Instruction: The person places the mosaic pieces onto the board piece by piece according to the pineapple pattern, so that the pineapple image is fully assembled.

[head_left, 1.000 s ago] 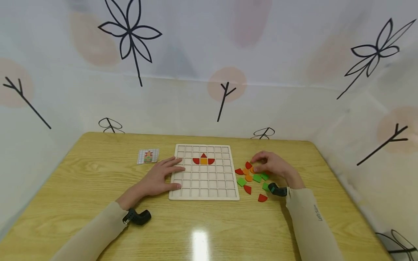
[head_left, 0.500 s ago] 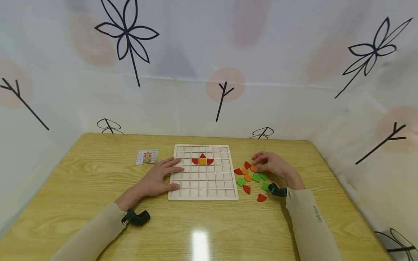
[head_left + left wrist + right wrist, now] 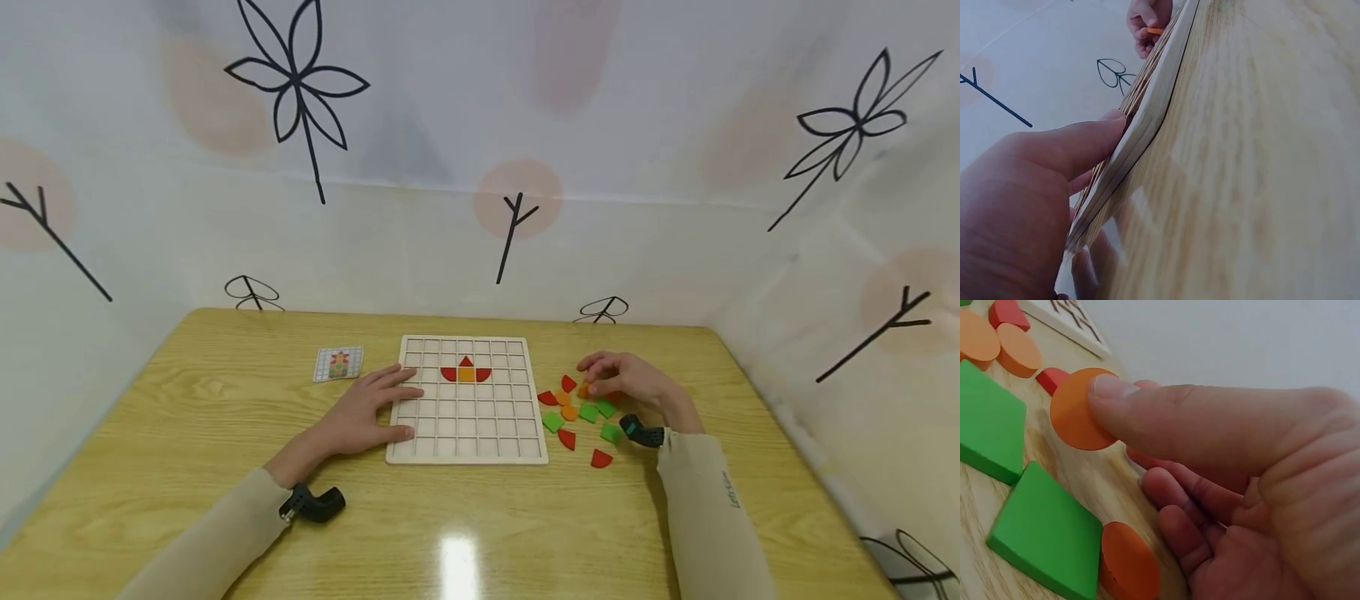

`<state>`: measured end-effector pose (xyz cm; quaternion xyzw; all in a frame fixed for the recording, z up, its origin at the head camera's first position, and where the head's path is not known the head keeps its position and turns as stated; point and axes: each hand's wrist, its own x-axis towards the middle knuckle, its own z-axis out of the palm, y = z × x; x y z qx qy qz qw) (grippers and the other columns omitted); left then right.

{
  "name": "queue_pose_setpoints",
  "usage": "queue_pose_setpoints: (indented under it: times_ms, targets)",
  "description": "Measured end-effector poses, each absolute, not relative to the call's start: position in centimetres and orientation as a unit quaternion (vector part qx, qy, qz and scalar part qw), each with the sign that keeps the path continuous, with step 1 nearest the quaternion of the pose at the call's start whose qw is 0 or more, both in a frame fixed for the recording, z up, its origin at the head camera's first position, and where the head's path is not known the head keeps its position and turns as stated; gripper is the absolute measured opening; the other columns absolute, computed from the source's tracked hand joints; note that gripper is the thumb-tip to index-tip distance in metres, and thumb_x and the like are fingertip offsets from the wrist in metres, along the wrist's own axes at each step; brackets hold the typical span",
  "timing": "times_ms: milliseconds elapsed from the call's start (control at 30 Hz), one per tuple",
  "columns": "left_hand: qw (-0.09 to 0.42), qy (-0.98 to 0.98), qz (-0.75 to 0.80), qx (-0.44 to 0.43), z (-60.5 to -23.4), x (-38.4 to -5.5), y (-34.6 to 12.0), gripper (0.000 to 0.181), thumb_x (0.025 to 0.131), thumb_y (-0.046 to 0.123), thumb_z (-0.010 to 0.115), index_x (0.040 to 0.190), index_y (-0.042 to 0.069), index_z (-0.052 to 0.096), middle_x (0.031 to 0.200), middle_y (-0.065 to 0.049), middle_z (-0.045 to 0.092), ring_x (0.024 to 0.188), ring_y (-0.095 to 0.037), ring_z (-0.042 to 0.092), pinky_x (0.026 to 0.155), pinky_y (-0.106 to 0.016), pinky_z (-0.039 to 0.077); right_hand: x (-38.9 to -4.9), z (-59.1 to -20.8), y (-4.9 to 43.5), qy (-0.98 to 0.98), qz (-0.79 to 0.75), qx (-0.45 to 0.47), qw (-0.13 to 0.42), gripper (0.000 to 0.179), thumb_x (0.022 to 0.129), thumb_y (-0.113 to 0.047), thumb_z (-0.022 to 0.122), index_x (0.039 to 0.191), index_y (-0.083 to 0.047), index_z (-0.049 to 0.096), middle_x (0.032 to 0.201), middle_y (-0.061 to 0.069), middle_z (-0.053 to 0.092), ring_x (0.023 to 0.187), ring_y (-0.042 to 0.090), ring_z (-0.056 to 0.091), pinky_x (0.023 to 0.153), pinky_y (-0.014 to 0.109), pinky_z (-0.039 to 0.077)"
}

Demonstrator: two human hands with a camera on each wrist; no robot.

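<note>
My right hand (image 3: 630, 379) pinches an orange disc (image 3: 1071, 415) between thumb and fingers, held just above the loose pieces right of the board. Near it on the table lie green squares (image 3: 1047, 531), other orange discs (image 3: 1019, 350) and red quarter-circles (image 3: 567, 439). With fingers spread, my left hand (image 3: 363, 412) rests on the left edge of the white grid board (image 3: 472, 429). Set in the board's upper part are a red triangle (image 3: 467, 362), a yellow-orange square (image 3: 467, 375) below it, and a red quarter-circle (image 3: 448, 374) on either side of that square.
A small card (image 3: 338, 364) with a coloured grid pattern lies left of the board. The wooden table (image 3: 375, 533) meets a white patterned cloth (image 3: 405, 242) at its back edge.
My right hand lifts the orange disc slightly from the pieces, with a small shift to the right. The left hand stays on the board; the view shifts a little.
</note>
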<state>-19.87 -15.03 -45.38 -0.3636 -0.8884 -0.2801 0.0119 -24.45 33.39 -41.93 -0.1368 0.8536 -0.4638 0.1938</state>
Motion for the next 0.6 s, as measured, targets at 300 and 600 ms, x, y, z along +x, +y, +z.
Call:
queue_pose_setpoints:
  times_ms: [300, 600]
  targets:
    - [0.016, -0.886, -0.285, -0.367, -45.4, -19.9, -14.7, 0.056, 0.09, 0.042, 0.072, 0.139, 0.017, 0.061, 0.156, -0.011, 0.039, 0.145, -0.039, 0.027, 0.111, -0.067, 0.022, -24.0, -42.3, 33.9, 0.87, -0.464, -0.099, 0.136, 0.022, 0.093, -0.017, 0.072, 0.102, 0.003, 0.068, 0.125, 0.017, 0.063, 0.117, 0.032, 0.052, 0.098, 0.034, 0.04]
    - [0.01, -0.888, -0.284, -0.361, -45.4, -19.8, -14.9, 0.056, 0.09, 0.043, 0.072, 0.139, 0.018, 0.061, 0.157, -0.01, 0.038, 0.146, -0.038, 0.026, 0.111, -0.067, 0.022, -23.5, -41.5, 30.9, 0.873, -0.481, -0.059, 0.053, 0.026, 0.097, -0.018, 0.068, 0.109, 0.004, 0.064, 0.097, 0.008, 0.066, 0.084, 0.023, 0.056, 0.07, 0.027, 0.05]
